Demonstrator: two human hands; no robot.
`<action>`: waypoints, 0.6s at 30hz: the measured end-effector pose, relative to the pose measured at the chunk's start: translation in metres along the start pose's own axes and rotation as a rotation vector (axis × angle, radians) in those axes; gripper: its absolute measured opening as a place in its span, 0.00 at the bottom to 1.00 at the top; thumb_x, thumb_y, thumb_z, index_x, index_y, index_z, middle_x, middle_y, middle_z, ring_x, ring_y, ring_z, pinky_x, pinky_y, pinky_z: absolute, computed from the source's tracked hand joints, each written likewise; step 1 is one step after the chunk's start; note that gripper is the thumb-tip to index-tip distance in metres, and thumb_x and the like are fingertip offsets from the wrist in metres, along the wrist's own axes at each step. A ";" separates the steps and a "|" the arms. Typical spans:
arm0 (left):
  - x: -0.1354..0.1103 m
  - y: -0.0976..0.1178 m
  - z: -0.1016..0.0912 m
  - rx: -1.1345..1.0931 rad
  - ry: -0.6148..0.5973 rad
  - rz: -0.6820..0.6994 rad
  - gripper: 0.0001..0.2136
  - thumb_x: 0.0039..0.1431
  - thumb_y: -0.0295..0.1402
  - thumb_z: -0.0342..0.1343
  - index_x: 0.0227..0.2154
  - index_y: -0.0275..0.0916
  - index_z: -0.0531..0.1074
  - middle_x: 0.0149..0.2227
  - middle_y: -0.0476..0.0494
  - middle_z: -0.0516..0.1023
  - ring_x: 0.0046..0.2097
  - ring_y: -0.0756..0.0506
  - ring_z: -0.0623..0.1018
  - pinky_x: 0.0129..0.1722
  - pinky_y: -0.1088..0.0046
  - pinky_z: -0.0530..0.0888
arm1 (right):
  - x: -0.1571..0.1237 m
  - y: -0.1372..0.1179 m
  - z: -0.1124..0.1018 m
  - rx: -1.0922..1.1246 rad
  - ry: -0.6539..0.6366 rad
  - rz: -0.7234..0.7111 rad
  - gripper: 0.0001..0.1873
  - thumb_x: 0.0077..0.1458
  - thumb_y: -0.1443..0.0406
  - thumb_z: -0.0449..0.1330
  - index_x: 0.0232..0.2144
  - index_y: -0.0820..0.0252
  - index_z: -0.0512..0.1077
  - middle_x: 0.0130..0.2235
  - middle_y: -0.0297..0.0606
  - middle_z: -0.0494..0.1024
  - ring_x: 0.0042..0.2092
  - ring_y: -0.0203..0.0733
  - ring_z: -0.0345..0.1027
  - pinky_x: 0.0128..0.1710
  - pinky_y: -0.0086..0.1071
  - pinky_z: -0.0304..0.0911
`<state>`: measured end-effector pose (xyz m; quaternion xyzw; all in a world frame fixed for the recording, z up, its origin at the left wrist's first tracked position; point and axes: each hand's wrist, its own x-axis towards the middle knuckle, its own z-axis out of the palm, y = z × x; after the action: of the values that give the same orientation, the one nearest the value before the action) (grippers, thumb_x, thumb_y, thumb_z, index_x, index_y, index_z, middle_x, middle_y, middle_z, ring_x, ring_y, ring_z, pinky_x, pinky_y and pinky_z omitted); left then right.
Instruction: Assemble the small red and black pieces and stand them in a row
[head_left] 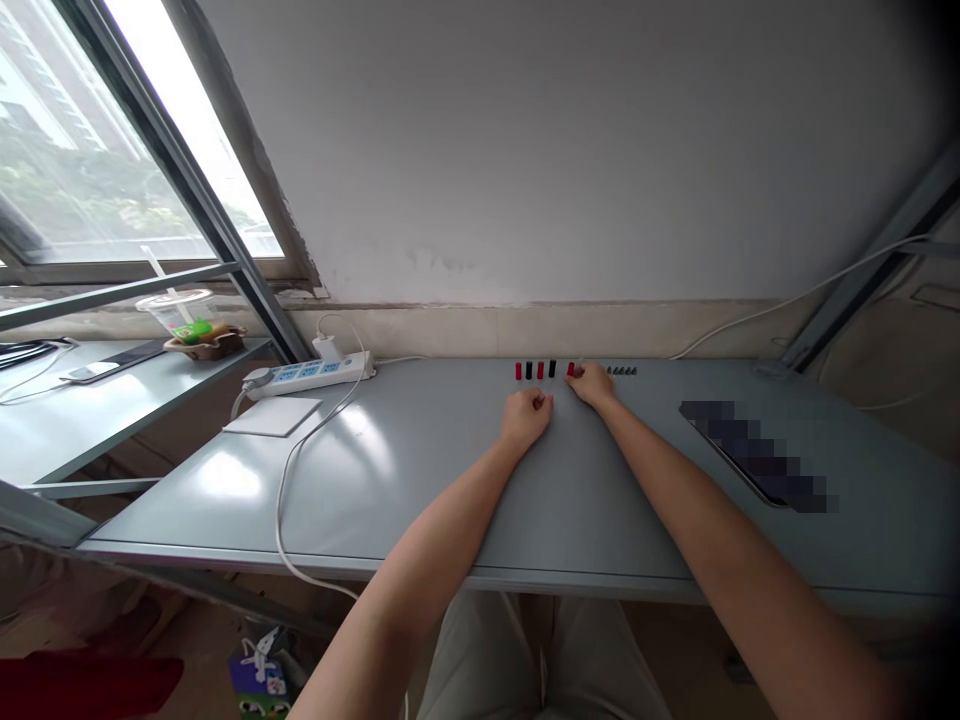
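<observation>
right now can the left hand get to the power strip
Probably yes, with a stretch to the left. The left hand rests on the desk, and a thin white cable crosses the way to the power strip, but it lies flat and shouldn't block it.

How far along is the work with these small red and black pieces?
Done, it seems: four red and black pieces stand in a row on the grey desk. In hand: the fingers of the right hand touch a fifth, red piece; the left hand rests nearby, holding nothing visible. Left, perhaps: the small dark pieces in a row to the right.
</observation>
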<state>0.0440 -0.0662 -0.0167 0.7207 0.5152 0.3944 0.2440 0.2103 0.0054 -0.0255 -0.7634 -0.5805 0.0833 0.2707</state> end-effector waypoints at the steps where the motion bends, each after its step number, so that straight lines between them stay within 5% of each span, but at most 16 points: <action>1: 0.000 0.000 0.000 -0.001 0.000 0.004 0.12 0.51 0.37 0.48 0.16 0.38 0.63 0.17 0.50 0.66 0.22 0.52 0.63 0.25 0.75 0.60 | -0.002 0.001 -0.001 0.000 -0.002 -0.008 0.10 0.46 0.60 0.58 0.30 0.60 0.73 0.36 0.42 0.77 0.40 0.44 0.69 0.39 0.34 0.60; 12: 0.000 0.001 0.000 0.030 -0.004 0.003 0.11 0.51 0.36 0.48 0.18 0.37 0.68 0.18 0.49 0.69 0.23 0.51 0.65 0.26 0.75 0.62 | -0.044 0.006 -0.024 0.069 -0.104 -0.085 0.10 0.45 0.61 0.61 0.28 0.63 0.72 0.32 0.39 0.76 0.34 0.38 0.68 0.33 0.28 0.59; 18: 0.000 0.001 0.000 0.018 0.004 0.103 0.12 0.52 0.36 0.50 0.38 0.38 0.72 0.21 0.50 0.72 0.26 0.51 0.69 0.30 0.76 0.65 | -0.062 -0.013 -0.034 -0.056 -0.202 -0.228 0.09 0.46 0.60 0.60 0.28 0.61 0.72 0.29 0.37 0.76 0.32 0.38 0.67 0.30 0.29 0.57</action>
<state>0.0446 -0.0661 -0.0163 0.7476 0.4815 0.4033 0.2158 0.1952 -0.0610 -0.0017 -0.6874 -0.6899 0.1120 0.1975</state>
